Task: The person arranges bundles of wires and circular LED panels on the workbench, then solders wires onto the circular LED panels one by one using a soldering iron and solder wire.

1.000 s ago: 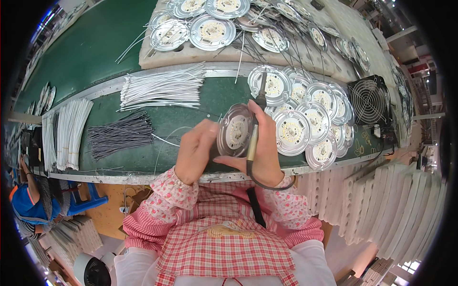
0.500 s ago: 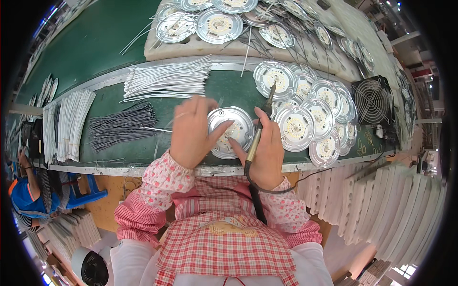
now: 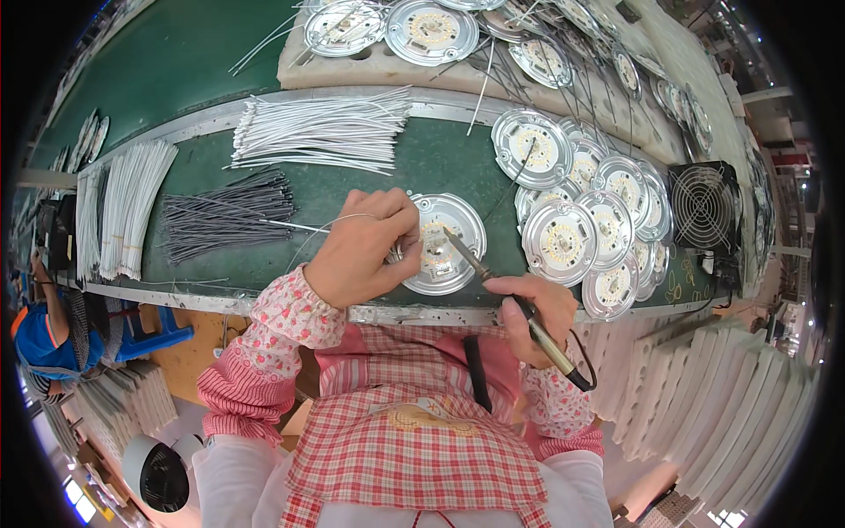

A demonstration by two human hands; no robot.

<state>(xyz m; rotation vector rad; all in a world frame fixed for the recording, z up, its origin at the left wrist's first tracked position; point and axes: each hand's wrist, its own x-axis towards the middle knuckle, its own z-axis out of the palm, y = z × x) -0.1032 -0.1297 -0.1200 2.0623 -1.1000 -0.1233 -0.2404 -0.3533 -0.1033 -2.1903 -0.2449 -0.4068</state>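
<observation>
In front of me lies a round silver LED lamp plate [image 3: 468, 236] with small yellowish chips around its middle. My right hand [image 3: 544, 315] grips a soldering iron [image 3: 519, 304] like a pen, its tip on or just above the plate's centre. At the plate's left edge, my left hand [image 3: 365, 251] is closed with curled fingers. A thin silvery strand of solder wire [image 3: 339, 218] loops out of it; the fingertips are partly hidden. A white lead wire [image 3: 295, 225] runs from the left toward this hand.
White wires [image 3: 321, 132] and grey wires [image 3: 229, 216] lie left of centre, bundled white wires [image 3: 132, 211] farther left. More lamp plates [image 3: 561, 242] overlap at the right, beside a black fan [image 3: 704, 202]. A foam slab [image 3: 370, 72] behind carries several plates.
The soldering iron has swung from pointing up and away to pointing down at the plate. My left fingers have gone from spread over the plate to curled. My right hand has moved right and nearer.
</observation>
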